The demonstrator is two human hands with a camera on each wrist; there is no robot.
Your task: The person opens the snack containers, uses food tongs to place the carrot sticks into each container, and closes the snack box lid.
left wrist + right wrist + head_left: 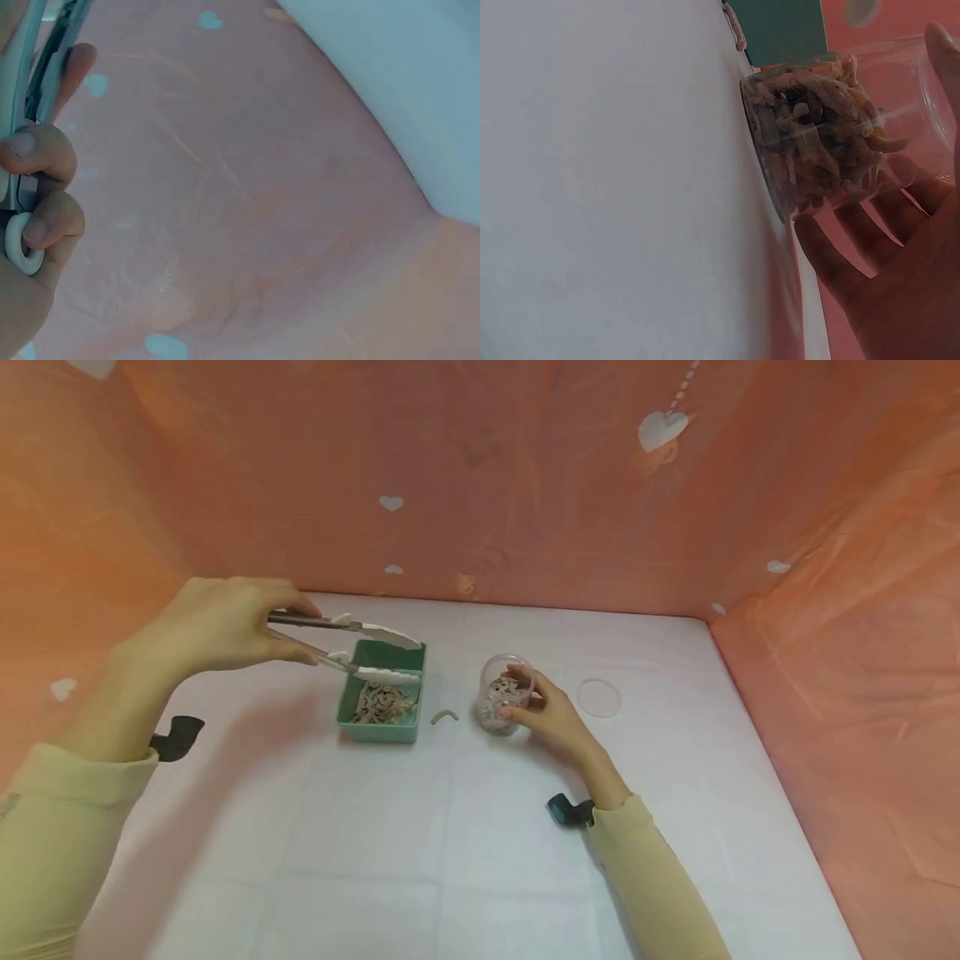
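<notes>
My left hand (232,622) grips a pair of tongs (390,637) with white tips, its fingers also showing around the handle at the edge of the left wrist view. The tongs' tips stand apart over a green plastic box (379,734) and hold nothing that I can see. Brownish dried strips (381,703) lie in that box. My right hand (558,718) holds a clear plastic jar (487,714) that stands on the table, thumb and fingers around its sides. Similar dried strips (810,135) fill the lower part of the jar.
One bent dried strip (445,715) lies on the white tabletop (360,843) between box and jar. To the jar's right is a round clear lid (599,697). Orange-pink sheeting (465,460) with heart prints encloses the table at the back and sides.
</notes>
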